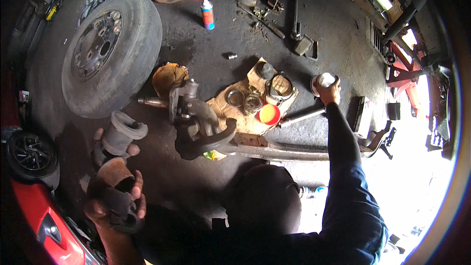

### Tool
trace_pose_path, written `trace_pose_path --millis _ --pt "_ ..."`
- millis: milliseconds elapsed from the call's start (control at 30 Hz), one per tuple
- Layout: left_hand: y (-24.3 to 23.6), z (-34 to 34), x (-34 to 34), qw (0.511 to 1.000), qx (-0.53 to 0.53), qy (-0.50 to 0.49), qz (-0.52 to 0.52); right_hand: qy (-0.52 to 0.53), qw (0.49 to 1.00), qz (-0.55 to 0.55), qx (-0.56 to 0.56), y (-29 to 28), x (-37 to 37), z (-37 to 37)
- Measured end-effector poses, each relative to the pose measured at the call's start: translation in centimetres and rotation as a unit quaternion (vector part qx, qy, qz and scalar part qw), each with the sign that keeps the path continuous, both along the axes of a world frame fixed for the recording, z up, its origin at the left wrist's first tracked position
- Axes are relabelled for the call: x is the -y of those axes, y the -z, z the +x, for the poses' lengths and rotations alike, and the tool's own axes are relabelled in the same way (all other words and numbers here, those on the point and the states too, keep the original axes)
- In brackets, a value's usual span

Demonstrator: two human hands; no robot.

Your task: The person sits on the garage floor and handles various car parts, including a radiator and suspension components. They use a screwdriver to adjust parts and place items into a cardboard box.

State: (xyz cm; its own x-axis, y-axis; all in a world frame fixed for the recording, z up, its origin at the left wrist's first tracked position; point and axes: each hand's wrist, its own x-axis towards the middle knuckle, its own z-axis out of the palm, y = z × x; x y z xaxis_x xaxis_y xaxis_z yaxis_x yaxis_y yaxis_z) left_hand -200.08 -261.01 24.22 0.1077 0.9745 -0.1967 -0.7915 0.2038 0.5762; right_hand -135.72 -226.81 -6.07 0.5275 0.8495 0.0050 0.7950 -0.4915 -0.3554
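Left hand [115, 206] grips a dark, greasy metal part [117, 140] low at the left, fingers wrapped round it. Right hand [329, 91] is stretched out and closed on a white tub [324, 79] on the floor, just beside the cardboard [235, 110] with rings and an orange lid [269, 114]. Axle knuckle [196, 122] sits between the hands; wheel [110, 51] lies beyond, left.

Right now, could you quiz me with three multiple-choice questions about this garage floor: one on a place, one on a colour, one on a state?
1. Where does the big tyre lie?
A. left of the steering knuckle
B. on the cardboard
C. beside the right hand

2. What colour is the round lid on the cardboard?
A. blue
B. orange-red
C. black

3. The right hand is:
A. empty
B. flat on the floor
C. gripping a white container

Answers: 1 A, the tyre lies far left; 2 B, bright orange-red; 3 C, fingers wrap the container.
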Motion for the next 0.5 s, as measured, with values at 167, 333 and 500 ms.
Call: trace_pose_path --millis 167,333,500 --pt "0.1 -0.3 -1.8 0.999 0.051 0.002 -0.019 -0.063 0.993 0.096 -0.018 -5.3 6.7 -0.9" --pt "-0.4 0.0 -3.1 1.000 -0.001 0.023 -0.001 -0.087 0.995 0.045 0.013 -8.4 14.7 1.2" --pt "-2.6 1.7 -3.1 0.990 -0.117 0.069 0.024 -0.041 0.995 -0.078 -0.048 -9.8 18.8 -0.8"
